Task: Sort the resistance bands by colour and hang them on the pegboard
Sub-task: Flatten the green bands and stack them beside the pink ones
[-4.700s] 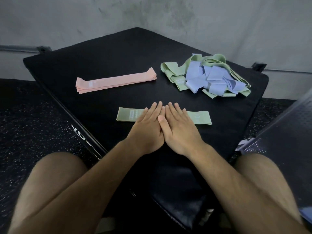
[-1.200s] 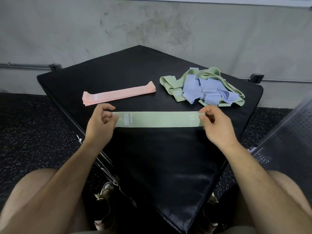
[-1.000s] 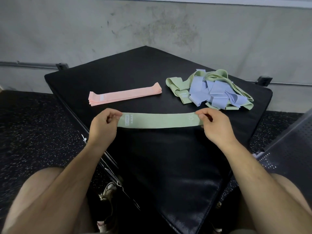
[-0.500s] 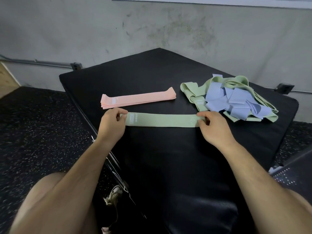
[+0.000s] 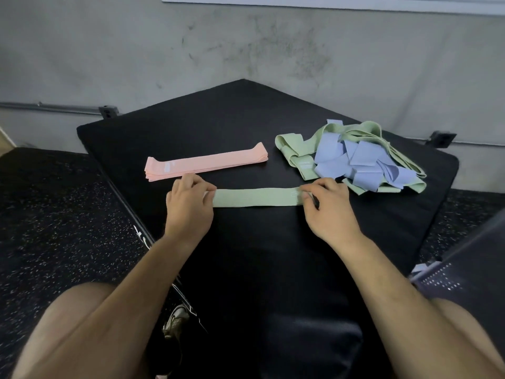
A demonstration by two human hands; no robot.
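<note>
We saw a person seated before a black padded box (image 5: pixel 235 119) whose far corner pointed at a stained concrete wall (image 5: pixel 136 50). Both hands held one green resistance band (image 5: pixel 257 197), drawn out straight and flat across the middle of the box top. We could not tell whether it lay on the padding or just above it. The left hand (image 5: pixel 188 206) pinched the band's left end between the thumb and curled fingers, close to the box's left edge. The right hand (image 5: pixel 330 209) pinched the right end in the same way, with its fingers bent over the fabric. Just beyond the left hand, toward the left corner, a neat stack of pink bands (image 5: pixel 205 165) lay flat, apart from the green band. Toward the right corner sat a loose pile of green and blue bands (image 5: pixel 355 160), tangled together, its near edge just beside the right hand. Speckled black flooring (image 5: pixel 54 214) surrounded the box, a dark perforated panel (image 5: pixel 464 272) stood at the right, and the strip of a white board (image 5: pixel 328 1) crossed the top of the wall.
</note>
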